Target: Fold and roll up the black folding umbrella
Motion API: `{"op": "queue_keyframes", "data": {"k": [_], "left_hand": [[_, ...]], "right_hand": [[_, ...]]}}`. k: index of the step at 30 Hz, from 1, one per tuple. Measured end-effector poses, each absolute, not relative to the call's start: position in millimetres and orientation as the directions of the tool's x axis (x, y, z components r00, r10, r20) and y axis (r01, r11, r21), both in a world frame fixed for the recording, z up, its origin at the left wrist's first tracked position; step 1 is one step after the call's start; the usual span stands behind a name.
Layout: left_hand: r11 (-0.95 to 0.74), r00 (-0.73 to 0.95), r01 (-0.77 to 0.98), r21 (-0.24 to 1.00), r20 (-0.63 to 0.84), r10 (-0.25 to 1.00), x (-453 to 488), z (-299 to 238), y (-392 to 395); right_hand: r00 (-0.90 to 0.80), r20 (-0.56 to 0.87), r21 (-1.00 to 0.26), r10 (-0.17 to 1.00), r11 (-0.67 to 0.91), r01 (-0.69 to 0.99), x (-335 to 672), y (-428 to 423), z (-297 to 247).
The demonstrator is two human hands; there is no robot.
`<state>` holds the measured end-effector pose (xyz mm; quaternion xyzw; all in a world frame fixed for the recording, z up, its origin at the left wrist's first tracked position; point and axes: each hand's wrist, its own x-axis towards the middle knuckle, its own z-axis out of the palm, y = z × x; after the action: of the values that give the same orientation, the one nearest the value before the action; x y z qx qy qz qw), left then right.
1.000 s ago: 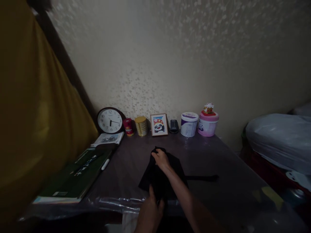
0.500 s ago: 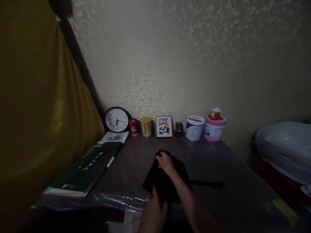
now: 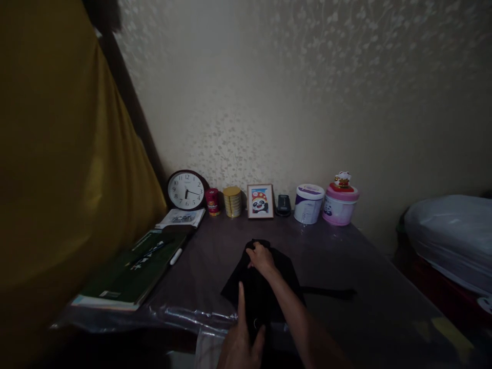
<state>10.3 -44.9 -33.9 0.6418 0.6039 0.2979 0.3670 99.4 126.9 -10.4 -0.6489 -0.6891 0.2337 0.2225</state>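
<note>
Book [image 3: 119, 277], green, lies along the table's [image 3: 334, 256] left edge, white pen [image 3: 176, 256] just beside it. Next we get the left hand [image 3: 240, 335] at the near edge: forefinger and thumb wide, that gap bigger than half a second ago; other fingers hidden, so we can't tell if they grip. Black fabric [image 3: 258, 294] sits mid-table, reaching the near edge; shiny arc [image 3: 255, 323] by the thumb. Right hand [image 3: 262, 257] narrow, pinching its far end, same spot. Dark strap [image 3: 330, 292] points rightward. We judge: far end anchored, near end being adjusted.
</note>
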Motion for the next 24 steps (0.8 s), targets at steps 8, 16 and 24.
{"op": "queue_keyframes", "data": {"k": [8,16,24], "left_hand": [[-0.071,0.241,0.657,0.75,-0.12,0.963,10.0,-31.3,-28.0],[-0.034,0.154,0.783,0.621,-0.139,0.978,13.9,-36.9,-27.6],[0.003,0.126,0.819,0.574,-0.184,0.975,17.4,-35.2,-30.0]], "right_hand": [[-0.03,-0.019,-0.524,0.999,0.016,0.852,87.8,121.9,-3.2],[-0.015,-0.037,-0.494,0.999,-0.005,0.87,81.3,122.0,-1.7],[-0.024,-0.026,-0.543,0.999,0.006,0.84,80.2,124.1,-6.4]]}}
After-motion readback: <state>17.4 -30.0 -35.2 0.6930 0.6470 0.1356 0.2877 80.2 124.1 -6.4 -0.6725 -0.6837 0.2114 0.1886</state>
